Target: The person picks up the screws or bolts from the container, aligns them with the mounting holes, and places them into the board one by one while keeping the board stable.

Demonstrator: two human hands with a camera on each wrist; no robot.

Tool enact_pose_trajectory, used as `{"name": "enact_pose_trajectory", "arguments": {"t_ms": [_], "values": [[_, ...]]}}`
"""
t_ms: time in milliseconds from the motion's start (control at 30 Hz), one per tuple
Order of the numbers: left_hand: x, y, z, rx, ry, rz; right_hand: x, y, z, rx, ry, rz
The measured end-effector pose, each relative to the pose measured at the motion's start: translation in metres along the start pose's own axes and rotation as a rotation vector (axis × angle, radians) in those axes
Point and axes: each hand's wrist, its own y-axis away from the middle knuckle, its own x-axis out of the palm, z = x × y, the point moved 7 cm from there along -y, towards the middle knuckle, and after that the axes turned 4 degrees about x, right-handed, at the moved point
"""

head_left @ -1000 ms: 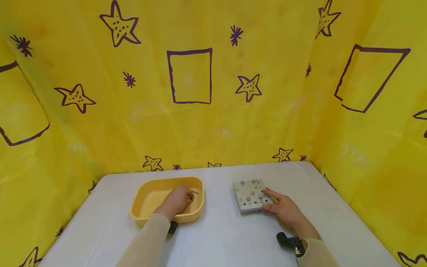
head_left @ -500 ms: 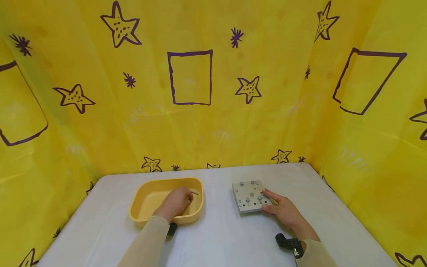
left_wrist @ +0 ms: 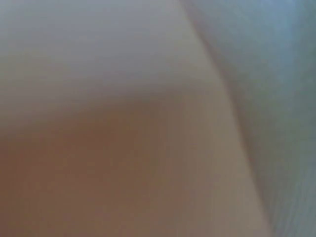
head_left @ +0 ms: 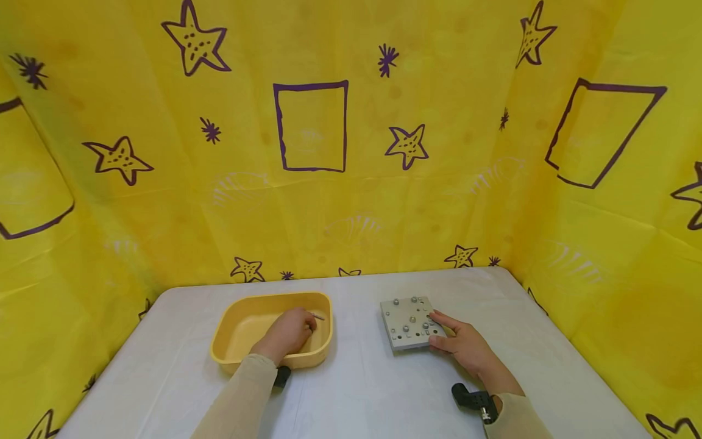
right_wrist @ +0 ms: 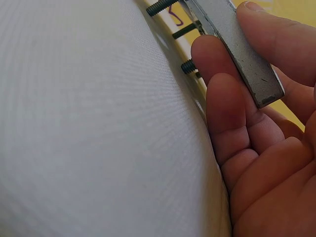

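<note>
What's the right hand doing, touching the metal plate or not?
Touching. The right wrist view shows it: the right hand has its fingers against both sides of the metal plate, with no gap.

Soft light is covering the worktop [head_left: 351, 390], faint shadow is edging the tub [head_left: 237, 338], left wrist view is blurring throughout, right wrist view is showing fingers [right_wrist: 226, 104] sharply.

What sort of room this is cannot be told: yellow sheeting [head_left: 307, 213] with purple stars [head_left: 407, 146] and rectangles [head_left: 310, 85] closes in the back and both sides of a white table [head_left: 362, 390], booth-like
</note>
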Motion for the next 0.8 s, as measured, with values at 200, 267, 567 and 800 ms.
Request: {"name": "enact_pose_trajectory", "arguments": {"t_ms": [200,267,567,800], "values": [[-0.001,0.003,-0.001,-0.011,0.030,-0.027,0.001,0.002,0.001,-0.007,-0.005,-0.001],[0.000,0.004,0.001,-0.030,0.050,-0.031,0.001,0.003,0.000,0.000,-0.011,0.003],[-0.008,0.003,0.010,-0.138,0.238,-0.087,0.001,0.001,-0.001,-0.007,-0.008,0.004],[-0.031,0.015,0.008,-0.298,0.530,-0.151,0.000,0.001,0.003,-0.024,0.055,0.006]]}}
